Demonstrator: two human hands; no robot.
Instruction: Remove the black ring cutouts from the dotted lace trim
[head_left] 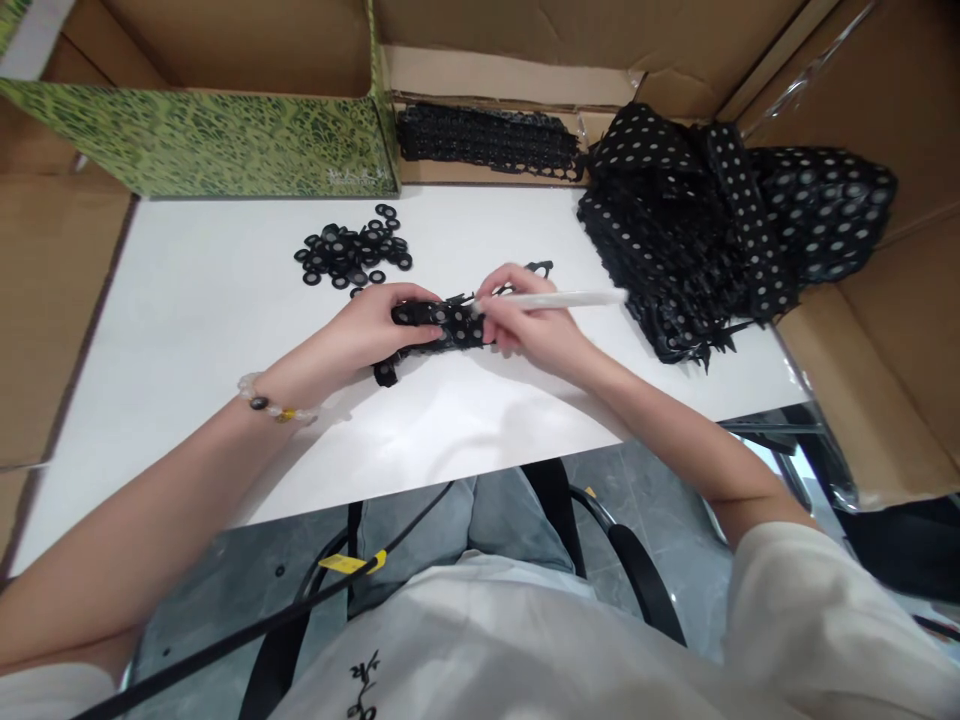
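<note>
My left hand (382,325) grips a strip of black rings with pale centres (442,325), whose end dangles below it toward the white tabletop (225,310). My right hand (529,325) holds a white pen-like tool (559,298) and presses on the same strip from the right. More of the strip curls up beyond my right fingers. A loose heap of small black rings (349,250) lies just beyond my left hand. A large pile of black ring strips (694,235) rises to the right of my right hand.
A green patterned box (202,140) stands at the back left, and black strips (487,140) lie in a cardboard tray behind the table. Cardboard sheets (877,370) surround the table. A beaded bracelet (274,398) circles my left wrist. A chair and floor show below.
</note>
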